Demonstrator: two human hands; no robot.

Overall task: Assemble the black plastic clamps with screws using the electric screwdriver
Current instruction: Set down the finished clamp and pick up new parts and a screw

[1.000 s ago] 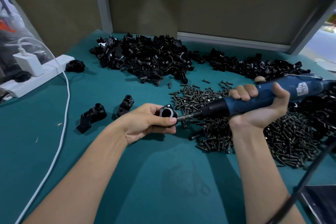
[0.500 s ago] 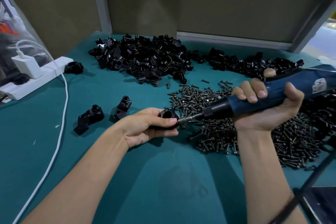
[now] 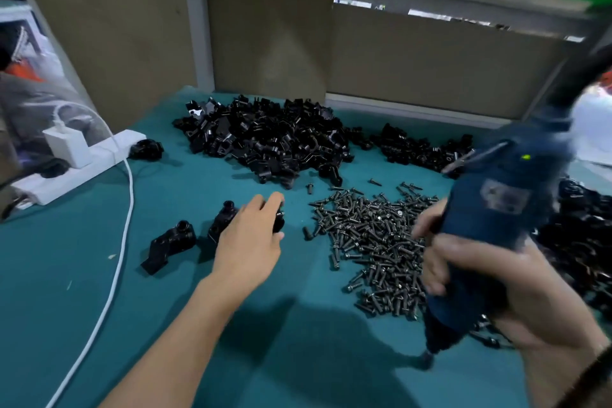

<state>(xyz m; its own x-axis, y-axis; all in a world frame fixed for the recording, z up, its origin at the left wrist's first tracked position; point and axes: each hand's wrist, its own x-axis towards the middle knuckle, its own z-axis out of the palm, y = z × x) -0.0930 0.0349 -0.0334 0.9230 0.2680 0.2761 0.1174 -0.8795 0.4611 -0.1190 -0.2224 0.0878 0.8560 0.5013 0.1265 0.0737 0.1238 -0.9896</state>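
My left hand [image 3: 250,235] reaches forward over the teal table and holds a black clamp [image 3: 279,221] between fingers and thumb, just right of two finished clamps [image 3: 222,221] [image 3: 170,247]. My right hand [image 3: 483,288] grips the blue electric screwdriver [image 3: 490,232], now nearly upright with its bit end pointing down near the table; it is motion-blurred. A heap of dark screws [image 3: 374,242] lies between the hands. A large pile of black clamp parts [image 3: 265,139] sits at the back.
A second clamp pile [image 3: 420,151] lies at the back right, more parts at the far right [image 3: 583,242]. A white power strip with charger [image 3: 76,159] and its white cable [image 3: 122,242] run along the left. Brown panels wall the back.
The screwdriver has left the clamp and swung from lying sideways to nearly upright, close to the camera. My left hand has carried the clamp forward and left, beside the finished clamps.
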